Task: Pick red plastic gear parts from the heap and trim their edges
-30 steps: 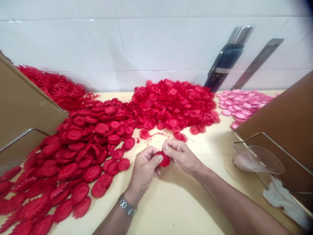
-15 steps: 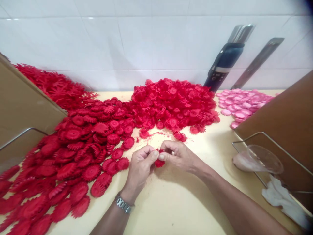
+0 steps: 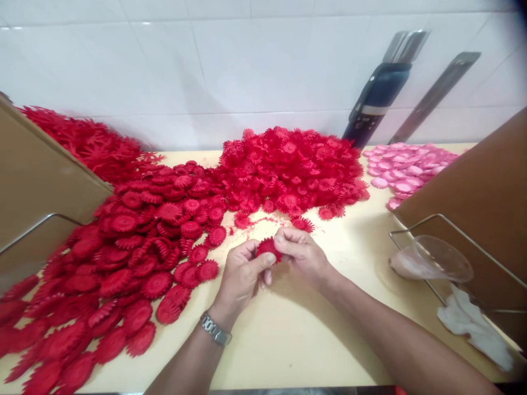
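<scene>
Both hands meet over the middle of the cream table [image 3: 296, 340] and pinch one small red toothed plastic flower piece [image 3: 267, 247]. My left hand [image 3: 242, 274], with a metal watch on its wrist, grips the piece from the left with thumb and fingers closed. My right hand [image 3: 302, 255] presses on it from the right, fingers curled. A spread of larger red toothed discs [image 3: 135, 258] lies just left of the hands. A heap of smaller red flower pieces [image 3: 292, 170] sits behind them.
Pink discs [image 3: 405, 170] lie at the back right. Cardboard boxes stand at the left [image 3: 37, 175] and right [image 3: 481, 203]. A wire frame with a clear plastic bag [image 3: 436, 260] and a white cloth [image 3: 473, 326] are at the right. Dark tools [image 3: 379, 96] lean on the tiled wall.
The hands shifted slightly up and away while working the red piece; it now shows above the left thumb rather than below the fingertips. The view tilted a little.
</scene>
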Tool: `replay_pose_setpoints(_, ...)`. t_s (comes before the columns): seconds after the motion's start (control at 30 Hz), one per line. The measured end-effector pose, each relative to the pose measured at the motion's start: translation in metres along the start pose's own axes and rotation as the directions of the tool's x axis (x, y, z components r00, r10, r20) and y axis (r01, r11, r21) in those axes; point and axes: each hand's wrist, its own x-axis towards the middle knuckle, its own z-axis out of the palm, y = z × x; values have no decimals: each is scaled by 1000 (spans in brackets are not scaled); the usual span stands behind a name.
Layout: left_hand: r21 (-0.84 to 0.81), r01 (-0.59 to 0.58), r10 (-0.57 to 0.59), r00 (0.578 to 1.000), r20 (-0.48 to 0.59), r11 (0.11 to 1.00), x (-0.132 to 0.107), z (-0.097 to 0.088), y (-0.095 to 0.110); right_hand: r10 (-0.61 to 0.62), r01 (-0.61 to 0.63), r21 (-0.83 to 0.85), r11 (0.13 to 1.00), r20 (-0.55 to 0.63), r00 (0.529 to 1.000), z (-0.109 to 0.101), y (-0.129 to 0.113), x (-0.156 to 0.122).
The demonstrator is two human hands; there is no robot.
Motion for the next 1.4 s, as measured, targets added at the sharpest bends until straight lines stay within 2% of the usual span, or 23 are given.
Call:
replay_pose_setpoints(0.07, -95, 25, -24, 1000, 5, 995, 1, -1, 2, -13, 13, -18, 1000, -2, 1000, -2, 2, 1)
replay_pose_setpoints(0.13, -169, 11, -15, 1000, -22, 986, 0, -2, 3, -15, 18, -60, 998, 49, 999, -2, 3, 2)
replay_pose_setpoints(0.23, -164, -70, 54, 993, -100, 984, -1, -2, 1, -23, 40, -270, 962, 66, 998, -2, 3, 1)
replay_pose_setpoints(0.33, -102, -139, 124, 982, -145, 985, -2, -2, -1, -113, 76, -509, 858, -43, 993, -5, 2, 0)
replay_pose_setpoints(0.4, -129, -122, 106, 986, -128, 984, -2, -1, 0, -190, 108, -612, 784, -71, 979, -8, 2, 1)
replay_pose_setpoints(0.5, -235, -26, 15, 999, -48, 972, -1, 0, 3, -286, 178, -735, 654, -23, 958, -13, 3, 4)
replay_pose_setpoints(0.57, -250, 34, -38, 999, -10, 968, -1, 1, 5, -341, 230, -789, 570, 28, 940, -15, 3, 4)
replay_pose_setpoints(0.7, -268, 87, -86, 996, 14, 959, -1, 3, 4, -410, 304, -841, 448, 109, 905, -15, 5, 4)
replay_pose_setpoints(0.97, -282, 99, -75, 993, 94, 954, -4, 5, 0, -408, 353, -888, 295, 217, 887, -13, 6, 2)
replay_pose_setpoints(1.1, -276, 88, -64, 993, 96, 957, -4, 7, -2, -419, 325, -925, 198, 220, 881, -11, 7, 2)
replay_pose_setpoints(1.2, -245, 55, -49, 998, 32, 968, -3, 8, -6, -433, 263, -955, 139, 180, 883, -7, 11, 2)
replay_pose_setpoints(1.27, -213, 37, -39, 999, -6, 976, -2, 8, -9, -435, 226, -966, 128, 150, 888, -5, 12, 2)
replay_pose_setpoints(1.4, -174, 19, -28, 999, -46, 985, -1, 8, -9, -444, 247, -949, 197, 138, 885, -3, 12, 0)
